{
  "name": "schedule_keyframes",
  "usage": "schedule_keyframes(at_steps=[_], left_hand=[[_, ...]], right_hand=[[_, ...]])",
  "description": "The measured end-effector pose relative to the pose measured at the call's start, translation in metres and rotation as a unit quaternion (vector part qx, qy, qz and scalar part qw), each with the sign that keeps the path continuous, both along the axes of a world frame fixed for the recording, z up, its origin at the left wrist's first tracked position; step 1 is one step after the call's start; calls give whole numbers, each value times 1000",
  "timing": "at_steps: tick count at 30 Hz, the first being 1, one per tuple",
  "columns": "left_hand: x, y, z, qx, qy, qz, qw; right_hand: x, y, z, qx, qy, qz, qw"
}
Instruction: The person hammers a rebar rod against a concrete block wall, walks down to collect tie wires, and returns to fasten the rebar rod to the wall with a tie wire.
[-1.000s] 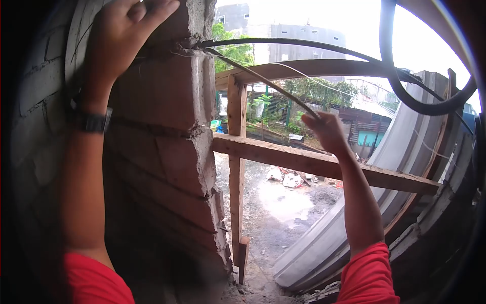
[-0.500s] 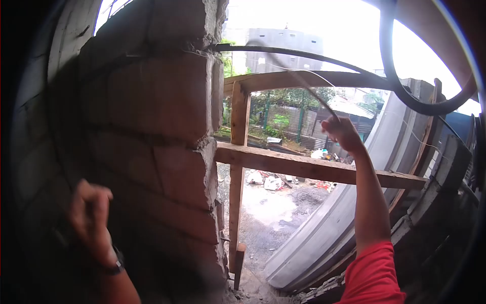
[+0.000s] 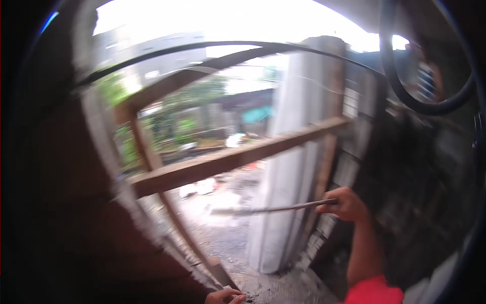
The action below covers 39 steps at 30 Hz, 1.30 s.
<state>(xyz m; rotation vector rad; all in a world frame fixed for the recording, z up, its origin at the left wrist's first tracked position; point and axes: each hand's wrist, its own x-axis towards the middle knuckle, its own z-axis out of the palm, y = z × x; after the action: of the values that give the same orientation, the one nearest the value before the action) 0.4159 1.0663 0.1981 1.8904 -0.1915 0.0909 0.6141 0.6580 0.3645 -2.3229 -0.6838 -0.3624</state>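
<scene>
My right hand [image 3: 345, 203] is closed around the end of a thin metal rod [image 3: 291, 207]. The rod points left, nearly level, across the opening below the wooden crossbar [image 3: 238, 156]; its far end is smeared by motion. At the bottom edge of the view, my left hand [image 3: 224, 297] is partly cut off. Its fingers are bent together beside the foot of a short wooden piece [image 3: 220, 271], and I cannot make out what is between them.
A wall with a rough edge [image 3: 134, 205] stands on the left. Pale corrugated sheets [image 3: 283, 167] lean at the right of the opening. A black cable [image 3: 202, 46] crosses above, and a thick black hose [image 3: 430, 107] hangs at upper right. A person [image 3: 428, 81] is behind the hose.
The view has swung right and tilted. My right hand has come down, and the rod has gone from steeply raised to nearly level. My left hand has moved from beside the wall to the bottom edge.
</scene>
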Motion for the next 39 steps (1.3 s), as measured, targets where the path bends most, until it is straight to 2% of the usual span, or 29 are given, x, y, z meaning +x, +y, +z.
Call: schedule_keyframes(at_steps=[2,4,6,8,9,10,11,12,13,14,16,18,20,22,24,25,26,27,28,30,31,32,33,34,35,36,37,38,39], left_hand=[[19,-4,-18,117,34,-104,987],[31,-14,-46,189,31,-134,972],[44,-23,-75,236,3,-192,953],[47,-46,-56,237,68,-216,945],[45,-63,-39,301,95,-175,933],[58,-48,-75,383,-71,-291,874],[72,-55,-78,341,-78,-314,883],[80,-65,-81,298,-82,-335,890],[83,-84,-83,65,116,-279,951],[88,-108,-85,-172,304,-190,918],[139,-147,-84,-71,458,-236,854],[130,-221,-29,-244,254,-355,866],[133,-283,3,-194,121,-362,904],[148,-319,19,-274,227,-366,860],[158,-342,46,-257,315,-392,825],[172,-353,34,-271,322,-450,788],[187,-362,21,-284,325,-502,749],[188,-379,33,-206,251,-523,788],[200,-388,48,-125,172,-514,831],[232,-380,66,83,-82,-463,879],[242,-371,98,100,-126,-424,891],[250,-356,135,124,-170,-374,903],[262,-341,167,172,-285,-289,898],[275,-325,199,229,-392,-199,869],[297,-309,226,240,-461,-132,844],[318,-293,246,248,-524,-80,810],[337,-275,265,312,-508,-21,803],[347,-259,276,369,-485,30,792],[353,-247,279,440,-424,53,790]], right_hand=[[-26,-34,-47,7,76,-1,997],[-54,-59,-96,95,230,-27,968],[-83,-82,-127,181,295,-33,938],[-110,-110,-157,201,294,-72,932],[-125,-120,-168,265,277,-103,918],[-137,-130,-178,326,258,-132,900],[-147,-140,-189,379,264,-138,876],[-157,-141,-194,383,265,-150,872],[-162,-137,-197,421,267,-169,850],[-163,-133,-198,456,268,-186,828],[-164,-106,-202,486,229,-142,831],[-157,-73,-210,530,244,-114,804],[-146,-56,-232,524,211,-112,818],[-141,-63,-236,521,181,-101,828],[-147,-85,-233,607,250,-54,752],[-148,-87,-218,622,216,-124,742],[-144,-99,-210,585,199,-183,765],[-142,-118,-202,543,176,-238,786],[-136,-149,-189,582,117,-211,776],[-135,-189,-164,526,15,-260,810],[-128,-225,-159,476,-17,-317,820],[-119,-251,-140,583,-22,-303,754],[-108,-304,-141,541,-66,-305,781],[-93,-354,-132,463,-136,-373,793],[-74,-420,-124,514,-109,-365,768],[-65,-462,-99,465,-65,-465,751],[-34,-557,-103,409,-96,-471,776],[-19,-610,-82,385,-80,-512,764],[-17,-602,-57,389,-74,-493,775]])
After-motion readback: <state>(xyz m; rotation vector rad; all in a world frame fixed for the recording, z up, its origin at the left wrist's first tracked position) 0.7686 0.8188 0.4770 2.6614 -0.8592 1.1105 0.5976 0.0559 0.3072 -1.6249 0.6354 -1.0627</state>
